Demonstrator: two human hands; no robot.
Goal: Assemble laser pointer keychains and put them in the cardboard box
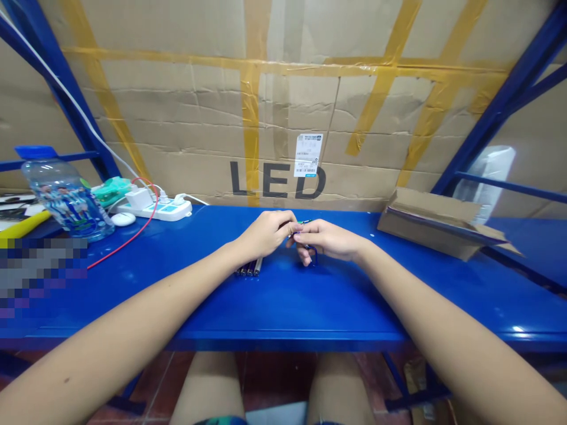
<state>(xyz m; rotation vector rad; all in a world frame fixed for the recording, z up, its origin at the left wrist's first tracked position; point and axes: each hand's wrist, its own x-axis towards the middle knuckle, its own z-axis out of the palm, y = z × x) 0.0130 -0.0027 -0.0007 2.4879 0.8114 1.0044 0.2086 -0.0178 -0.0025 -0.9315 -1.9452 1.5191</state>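
My left hand (pixel 271 229) and my right hand (pixel 326 238) meet above the middle of the blue table, fingertips pinched close together. Between them is something small and slim, mostly covered by the fingers. A green sliver (pixel 305 222) of it shows at the top, and a dark blue curved bit (pixel 315 256) shows below my right fingers. Which hand bears it is hard to make out. Several dark, slim pen-like sticks with silvery ends (pixel 250 270) lie side by side on the table, partly hidden behind my left wrist.
On the left of the blue table (pixel 283 313) stand a water bottle (pixel 66 198), a white power strip (pixel 170 208) with plugs, a white mouse (pixel 123 219) and a red cable (pixel 140 231). An opened cardboard box (pixel 427 227) sits at the right. Taped cardboard (pixel 199 118) rises behind.
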